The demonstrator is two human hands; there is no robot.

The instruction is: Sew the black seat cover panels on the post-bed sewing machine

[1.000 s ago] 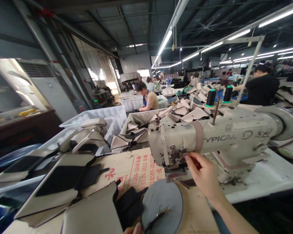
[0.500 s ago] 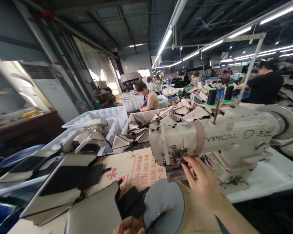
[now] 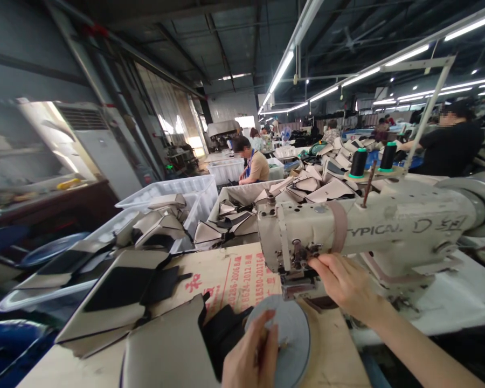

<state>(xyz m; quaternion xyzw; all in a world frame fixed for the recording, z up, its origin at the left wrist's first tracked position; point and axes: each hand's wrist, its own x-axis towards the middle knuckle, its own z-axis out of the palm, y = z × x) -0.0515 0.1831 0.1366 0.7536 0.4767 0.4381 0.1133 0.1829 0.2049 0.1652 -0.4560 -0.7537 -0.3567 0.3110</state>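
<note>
A beige sewing machine (image 3: pixel 392 221) marked "TYPICAL" stands at the right. My right hand (image 3: pixel 343 283) reaches to the front of its head, fingertips pinched by the metal thread guides (image 3: pixel 301 253); what lies between them is too small to make out. My left hand (image 3: pixel 253 350) hovers over or touches a flat grey disc (image 3: pixel 293 323) on the worktop, its thumb and forefinger bent and apart. A small brass-coloured bit shows beside the thumb. Left of this hand lies a beige sewn piece (image 3: pixel 165 345) with black panels (image 3: pixel 222 328).
Another beige and black piece (image 3: pixel 113 291) lies on the printed board worktop (image 3: pixel 226 269). White plastic crates (image 3: pixel 202 199) filled with similar pieces stand behind. Two black thread cones (image 3: pixel 358 161) rise behind the machine. Co-workers (image 3: pixel 258 164) sit and stand farther off.
My left hand has come up from the bottom edge onto the grey disc, covering the black strip there. My right hand stays at the machine head, its fingers closer together. The view has shifted slightly left.
</note>
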